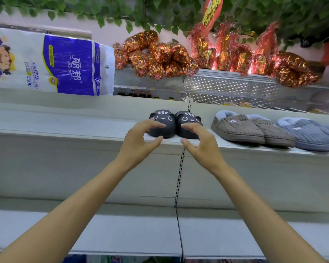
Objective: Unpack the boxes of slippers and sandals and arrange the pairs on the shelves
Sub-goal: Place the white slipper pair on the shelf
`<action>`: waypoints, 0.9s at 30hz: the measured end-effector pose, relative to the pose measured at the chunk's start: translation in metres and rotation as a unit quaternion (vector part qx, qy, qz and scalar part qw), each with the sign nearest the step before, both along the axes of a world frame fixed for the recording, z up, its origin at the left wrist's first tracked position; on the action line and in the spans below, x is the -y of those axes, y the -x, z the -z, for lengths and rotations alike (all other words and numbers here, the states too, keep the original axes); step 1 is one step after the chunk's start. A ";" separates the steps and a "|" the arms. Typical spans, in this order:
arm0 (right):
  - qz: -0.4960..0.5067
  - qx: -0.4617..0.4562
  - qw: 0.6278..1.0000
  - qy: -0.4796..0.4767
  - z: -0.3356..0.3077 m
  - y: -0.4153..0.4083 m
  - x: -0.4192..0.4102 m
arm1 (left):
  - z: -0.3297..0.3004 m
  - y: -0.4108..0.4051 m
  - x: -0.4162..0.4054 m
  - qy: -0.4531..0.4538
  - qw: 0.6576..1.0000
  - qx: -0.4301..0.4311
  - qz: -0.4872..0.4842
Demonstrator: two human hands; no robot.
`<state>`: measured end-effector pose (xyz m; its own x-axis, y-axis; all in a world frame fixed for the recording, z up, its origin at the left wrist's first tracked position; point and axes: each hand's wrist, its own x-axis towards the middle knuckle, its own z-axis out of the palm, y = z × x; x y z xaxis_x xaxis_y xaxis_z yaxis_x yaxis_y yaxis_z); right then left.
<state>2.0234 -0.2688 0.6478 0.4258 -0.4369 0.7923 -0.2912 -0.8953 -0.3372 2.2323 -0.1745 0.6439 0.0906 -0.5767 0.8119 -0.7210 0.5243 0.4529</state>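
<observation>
Nearest, the lower shelf holds no pairs yet. Above, the left hand and right hand, fingers loosely spread, hover at the black slippers standing together on the upper shelf; whether they touch is unclear. Right, the brown slippers and blue slippers are already placed. No boxes are in view, so what remains is unclear.

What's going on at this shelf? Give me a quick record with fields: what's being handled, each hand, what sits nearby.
item handled: pair of black cat-face slippers, side by side on the upper shelf
left hand: fingers curled at the left slipper's heel end
right hand: fingers curled at the right slipper's heel end
to the right: brown corduroy slippers, then blue-grey slippers
to the left: toilet paper pack
behind: foil-wrapped bundles
</observation>
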 end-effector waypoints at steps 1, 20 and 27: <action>-0.015 -0.015 1.000 0.007 0.007 0.002 -0.013 | 0.007 0.005 -0.008 0.003 1.000 0.002 0.013; 0.002 -0.126 0.972 -0.199 0.211 0.060 -0.156 | 0.220 0.042 -0.126 -0.205 0.973 -0.067 0.086; -0.041 -0.176 0.921 -0.345 0.327 0.082 -0.157 | 0.329 0.057 -0.140 -0.337 0.937 -0.089 0.042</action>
